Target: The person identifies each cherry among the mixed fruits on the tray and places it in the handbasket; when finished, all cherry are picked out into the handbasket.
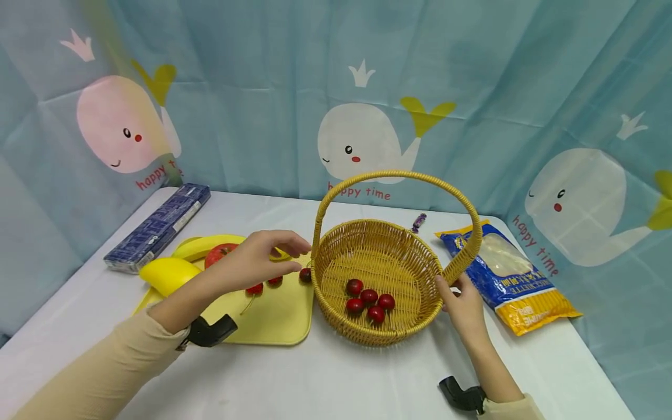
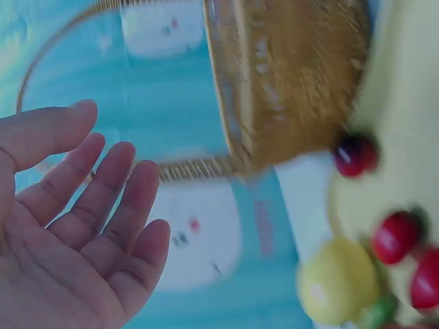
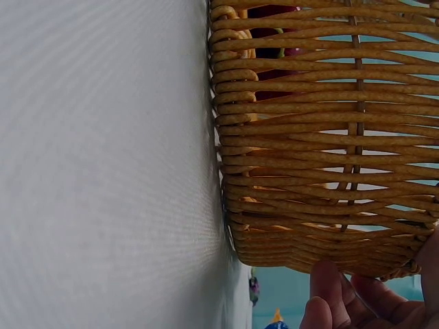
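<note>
A round wicker basket (image 1: pixel 378 329) with a tall arched handle (image 1: pixel 391 174) stands upright in the middle of the white table. Several dark red cherries (image 1: pixel 369 297) lie on its bottom. My right hand (image 1: pixel 463 303) holds the basket's right side where the handle meets the rim, thumb on top; its fingers (image 3: pixel 329 295) show beneath the weave in the right wrist view. Over the yellow tray (image 1: pixel 283 321), my left hand (image 1: pixel 259 259) reaches toward the basket's left rim. Its palm is bare and its fingers are loosely extended. Beneath it, more cherries (image 2: pixel 355 155) lie on the tray.
Also on the tray are a banana (image 1: pixel 207 245), a red apple (image 1: pixel 217 254) and a yellow fruit (image 1: pixel 167 275). A blue packet (image 1: pixel 160 227) lies at the back left. Right of the basket are a blue and orange bag (image 1: pixel 517 277) and a purple wrapped candy (image 1: pixel 419 222). A whale-print curtain (image 1: pixel 252 116) hangs behind.
</note>
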{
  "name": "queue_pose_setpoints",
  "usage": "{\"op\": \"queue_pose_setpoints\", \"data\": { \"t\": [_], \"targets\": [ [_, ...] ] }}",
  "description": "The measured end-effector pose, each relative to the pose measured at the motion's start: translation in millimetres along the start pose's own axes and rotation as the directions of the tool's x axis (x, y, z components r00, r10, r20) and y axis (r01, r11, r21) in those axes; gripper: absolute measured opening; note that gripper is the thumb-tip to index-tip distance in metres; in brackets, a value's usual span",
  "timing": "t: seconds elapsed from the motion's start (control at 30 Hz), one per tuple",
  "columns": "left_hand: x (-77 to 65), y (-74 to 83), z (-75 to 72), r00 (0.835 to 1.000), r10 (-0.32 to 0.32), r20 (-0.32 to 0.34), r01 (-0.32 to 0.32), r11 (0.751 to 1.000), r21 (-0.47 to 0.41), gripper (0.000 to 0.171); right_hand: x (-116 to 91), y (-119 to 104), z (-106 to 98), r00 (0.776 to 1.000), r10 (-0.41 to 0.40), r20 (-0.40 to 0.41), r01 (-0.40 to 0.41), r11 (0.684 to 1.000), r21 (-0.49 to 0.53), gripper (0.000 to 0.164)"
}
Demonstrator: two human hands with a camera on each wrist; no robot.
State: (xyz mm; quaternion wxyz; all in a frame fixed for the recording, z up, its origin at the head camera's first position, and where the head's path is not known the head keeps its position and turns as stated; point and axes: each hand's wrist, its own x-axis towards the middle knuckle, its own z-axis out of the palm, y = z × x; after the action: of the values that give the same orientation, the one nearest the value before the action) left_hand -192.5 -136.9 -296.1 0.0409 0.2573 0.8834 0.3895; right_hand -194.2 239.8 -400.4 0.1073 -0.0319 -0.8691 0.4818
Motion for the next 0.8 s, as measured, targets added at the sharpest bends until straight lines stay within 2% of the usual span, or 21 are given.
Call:
{"op": "queue_pose_setpoints", "data": {
  "t": [0.17, 0.33, 0.5, 0.67, 0.8],
  "targets": [
    [-11.4, -38.5, -4.1, 0.995, -0.071, -0.064, 0.074, 0.996, 0.052, 0.026, 0.5, 0.6, -0.8, 1.0, 0.001, 0.0, -0.001, 1.0, -0.007, 0.039],
    [-13.3, -64.4, 3.3, 0.991, -0.085, -0.105, 0.099, 0.987, 0.13, 0.027, 0.0, 0.5, 0.7, 1.0, -0.002, -0.003, 0.002, 1.0, 0.002, 0.038],
    [-8.1, -76.3, 12.0, 0.993, -0.086, -0.082, 0.098, 0.985, 0.145, 0.03, -1.1, 1.1, 1.5, 1.0, 0.005, -0.01, -0.005, 1.0, 0.006, 0.036],
    [-0.6, -82.2, 20.2, 0.989, -0.13, -0.066, 0.141, 0.968, 0.208, 0.032, -0.4, 1.6, 1.9, 1.0, 0.009, -0.02, -0.009, 1.0, 0.004, 0.036],
    [2.7, -83.9, 26.7, 0.989, -0.141, -0.051, 0.149, 0.96, 0.239, 0.033, 0.5, 1.9, 1.8, 1.0, 0.013, -0.025, -0.013, 1.0, 0.003, 0.035]
  ]
}}
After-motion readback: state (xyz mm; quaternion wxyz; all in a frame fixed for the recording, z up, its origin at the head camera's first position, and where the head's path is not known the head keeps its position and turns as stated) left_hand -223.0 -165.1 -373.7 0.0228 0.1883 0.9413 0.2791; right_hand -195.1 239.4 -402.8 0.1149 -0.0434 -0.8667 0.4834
